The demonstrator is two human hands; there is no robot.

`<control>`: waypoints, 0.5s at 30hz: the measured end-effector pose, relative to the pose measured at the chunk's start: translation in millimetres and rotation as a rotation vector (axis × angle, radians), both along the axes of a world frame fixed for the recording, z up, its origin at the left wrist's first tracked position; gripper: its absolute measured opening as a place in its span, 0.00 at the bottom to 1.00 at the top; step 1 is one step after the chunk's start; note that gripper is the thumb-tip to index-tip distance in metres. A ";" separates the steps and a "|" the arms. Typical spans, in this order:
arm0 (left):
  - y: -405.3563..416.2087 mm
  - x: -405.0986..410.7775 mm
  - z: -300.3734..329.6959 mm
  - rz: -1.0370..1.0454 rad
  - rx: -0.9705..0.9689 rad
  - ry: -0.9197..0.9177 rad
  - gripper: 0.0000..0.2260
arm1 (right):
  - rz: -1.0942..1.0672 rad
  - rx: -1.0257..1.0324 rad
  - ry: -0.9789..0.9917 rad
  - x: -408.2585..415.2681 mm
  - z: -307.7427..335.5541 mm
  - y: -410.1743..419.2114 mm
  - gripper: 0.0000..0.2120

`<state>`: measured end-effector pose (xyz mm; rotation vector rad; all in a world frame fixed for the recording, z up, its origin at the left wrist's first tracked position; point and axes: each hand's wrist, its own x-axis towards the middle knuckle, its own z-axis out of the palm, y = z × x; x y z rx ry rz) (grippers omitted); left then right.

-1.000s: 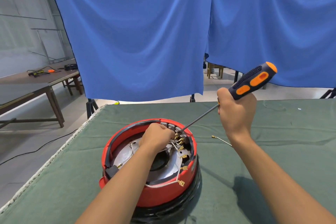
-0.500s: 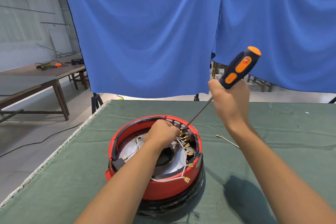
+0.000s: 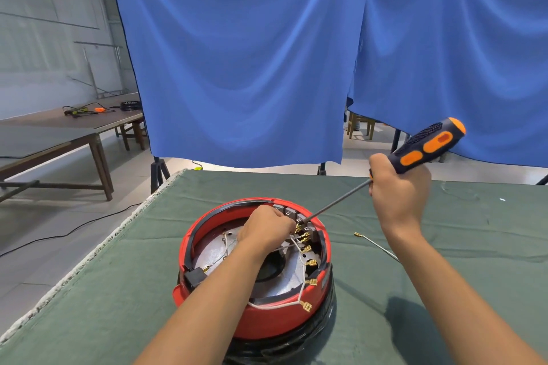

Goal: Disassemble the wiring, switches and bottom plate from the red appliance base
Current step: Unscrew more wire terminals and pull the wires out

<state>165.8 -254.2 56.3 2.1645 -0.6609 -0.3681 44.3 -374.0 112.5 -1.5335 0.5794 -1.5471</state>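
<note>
Wiring [image 3: 299, 249] under left grip [image 3: 267, 230]

A table covered in green cloth [image 3: 444, 290] carries the work. The red appliance base [image 3: 267, 320] sits upside down on it near the front, resting on a black rim. To its right, apart from it, a loose wire with a brass terminal [image 3: 375, 244] lies on the cloth. A pale frayed edge runs along the cloth's left side.
</note>
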 end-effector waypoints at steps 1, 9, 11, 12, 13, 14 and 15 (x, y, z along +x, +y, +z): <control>0.0 -0.2 0.2 -0.001 -0.003 0.001 0.06 | 0.011 -0.032 -0.005 -2.4 -1.5 3.8 0.15; -0.1 -1.3 0.1 0.008 -0.004 -0.016 0.05 | 0.044 -0.140 0.148 1.1 16.2 12.5 0.16; 0.4 -1.6 0.3 0.008 -0.008 -0.016 0.06 | 0.046 -0.117 0.180 6.4 20.6 5.7 0.16; 0.6 -1.9 0.1 0.007 -0.008 -0.018 0.06 | 0.046 -0.100 0.191 9.0 21.8 3.0 0.15; 0.9 -2.1 -0.2 0.005 -0.007 -0.020 0.05 | 0.049 -0.078 0.197 11.4 22.5 0.1 0.14; 0.9 -2.4 -0.2 0.004 -0.006 -0.023 0.05 | 0.057 -0.053 0.202 13.9 23.3 -2.8 0.12; 0.9 -2.5 0.0 0.003 -0.002 -0.027 0.05 | 0.067 -0.027 0.207 16.2 24.5 -5.3 0.11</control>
